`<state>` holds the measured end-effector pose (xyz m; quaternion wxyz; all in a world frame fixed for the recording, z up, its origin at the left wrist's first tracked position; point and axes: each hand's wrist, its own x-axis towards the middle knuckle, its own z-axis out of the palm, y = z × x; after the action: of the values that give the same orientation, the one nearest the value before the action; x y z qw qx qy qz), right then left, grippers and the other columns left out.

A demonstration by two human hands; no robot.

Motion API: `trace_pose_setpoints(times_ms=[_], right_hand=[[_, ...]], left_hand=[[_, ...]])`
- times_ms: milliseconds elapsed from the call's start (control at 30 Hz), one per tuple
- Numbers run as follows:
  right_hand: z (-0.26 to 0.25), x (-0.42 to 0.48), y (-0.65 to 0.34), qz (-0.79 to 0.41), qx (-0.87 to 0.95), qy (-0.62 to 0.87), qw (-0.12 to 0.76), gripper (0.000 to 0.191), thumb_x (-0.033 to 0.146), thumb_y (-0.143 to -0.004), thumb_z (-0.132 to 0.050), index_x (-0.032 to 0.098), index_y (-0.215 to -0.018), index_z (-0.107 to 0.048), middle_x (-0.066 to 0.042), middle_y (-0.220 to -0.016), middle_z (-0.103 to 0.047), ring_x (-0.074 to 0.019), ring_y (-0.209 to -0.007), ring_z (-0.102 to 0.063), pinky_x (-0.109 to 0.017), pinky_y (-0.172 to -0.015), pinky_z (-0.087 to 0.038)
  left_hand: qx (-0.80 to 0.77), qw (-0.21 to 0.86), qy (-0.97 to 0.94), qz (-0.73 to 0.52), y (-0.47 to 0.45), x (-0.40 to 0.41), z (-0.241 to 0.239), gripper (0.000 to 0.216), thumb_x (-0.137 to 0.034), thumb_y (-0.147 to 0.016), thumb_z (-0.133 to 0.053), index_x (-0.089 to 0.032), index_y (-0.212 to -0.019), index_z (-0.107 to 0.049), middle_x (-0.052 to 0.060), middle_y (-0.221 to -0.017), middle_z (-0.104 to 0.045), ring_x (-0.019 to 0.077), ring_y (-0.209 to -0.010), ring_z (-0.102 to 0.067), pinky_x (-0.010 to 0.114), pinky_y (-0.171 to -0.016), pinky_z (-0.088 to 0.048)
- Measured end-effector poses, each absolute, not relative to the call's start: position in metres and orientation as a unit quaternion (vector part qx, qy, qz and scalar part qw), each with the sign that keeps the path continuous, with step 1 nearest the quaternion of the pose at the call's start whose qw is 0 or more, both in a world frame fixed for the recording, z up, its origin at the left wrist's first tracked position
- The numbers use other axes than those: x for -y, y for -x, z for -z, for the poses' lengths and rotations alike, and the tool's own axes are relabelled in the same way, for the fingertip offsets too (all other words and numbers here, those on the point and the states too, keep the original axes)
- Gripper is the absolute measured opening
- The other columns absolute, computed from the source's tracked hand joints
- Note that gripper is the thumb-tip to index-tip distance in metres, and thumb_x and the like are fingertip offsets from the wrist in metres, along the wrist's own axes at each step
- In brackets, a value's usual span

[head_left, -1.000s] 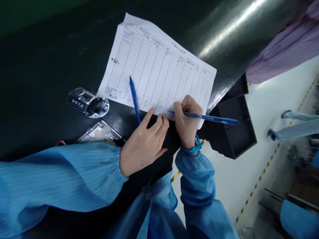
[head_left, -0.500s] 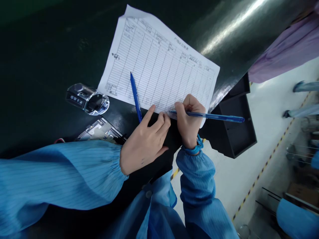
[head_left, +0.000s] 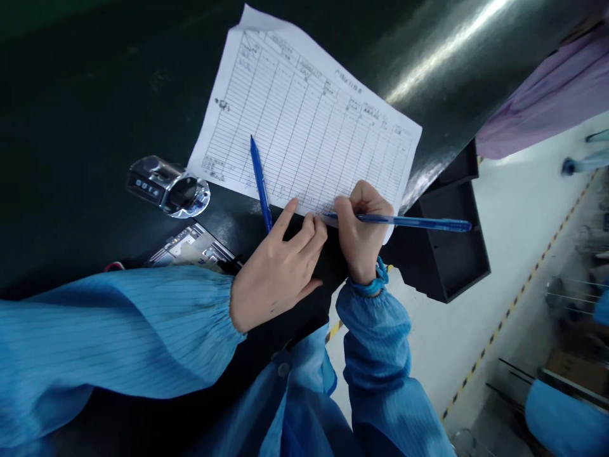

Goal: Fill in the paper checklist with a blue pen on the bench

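Note:
A printed form (head_left: 304,127) with a ruled table lies on the dark table. My right hand (head_left: 361,225) grips a blue pen (head_left: 419,223), its tip touching the form's lower edge. Fingers spread, my left hand (head_left: 278,266) rests flat at that same edge, fingertips on the paper. A second blue pen (head_left: 259,181) lies partly across the form beside my left index finger. Left of the paper sits a chrome tally counter (head_left: 166,187) with number wheels. Below it, a metal-framed part (head_left: 190,247) is half hidden by my left sleeve.
Black trays (head_left: 451,241) stand at the table's right edge. A person in a pink garment (head_left: 547,101) is at the upper right. Beyond lie a pale floor with a striped yellow-black line (head_left: 514,304) and a blue chair (head_left: 561,419).
The view has shifted very slightly. The pen in my right hand has moved a little; both hands keep their places. Someone's legs in the background at right have moved.

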<state>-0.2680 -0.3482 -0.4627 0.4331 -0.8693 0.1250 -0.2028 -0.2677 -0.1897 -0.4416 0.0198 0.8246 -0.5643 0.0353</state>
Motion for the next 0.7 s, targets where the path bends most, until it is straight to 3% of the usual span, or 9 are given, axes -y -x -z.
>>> trace_pose_setpoints(times_ms=[300,467,700], right_hand=[[0.468,0.355,0.269,0.232,-0.166,0.832,0.476,0.040,0.024,-0.088,-0.055,0.023,-0.063,-0.024,0.005,-0.060,-0.021,-0.0091,-0.052,-0.024,-0.024,-0.047,-0.024],[0.468,0.357,0.268,0.246,-0.158,0.820,0.491,0.041,0.021,-0.084,-0.058,0.022,-0.060,-0.025,0.006,-0.057,-0.024,-0.0089,-0.051,-0.024,-0.024,-0.047,-0.024],[0.466,0.359,0.267,0.241,-0.156,0.828,0.482,0.037,0.016,-0.079,-0.059,0.021,-0.057,-0.030,0.006,-0.054,-0.027,-0.0092,-0.050,-0.026,-0.025,-0.047,-0.023]], left_hand=[[0.563,0.002,-0.825,-0.038,0.269,0.191,0.443,0.063,-0.041,-0.100,-0.042,0.010,-0.136,-0.051,0.027,-0.137,-0.051,0.0370,-0.129,-0.044,0.061,-0.117,-0.029],[0.555,-0.007,-0.831,-0.024,0.271,0.192,0.436,0.063,-0.041,-0.101,-0.042,0.008,-0.139,-0.050,0.026,-0.140,-0.051,0.0355,-0.131,-0.044,0.060,-0.118,-0.028],[0.436,-0.087,-0.894,0.051,0.275,0.187,0.413,0.053,-0.022,-0.100,-0.040,0.001,-0.148,-0.042,0.033,-0.146,-0.042,0.0472,-0.136,-0.042,0.064,-0.112,-0.032]])
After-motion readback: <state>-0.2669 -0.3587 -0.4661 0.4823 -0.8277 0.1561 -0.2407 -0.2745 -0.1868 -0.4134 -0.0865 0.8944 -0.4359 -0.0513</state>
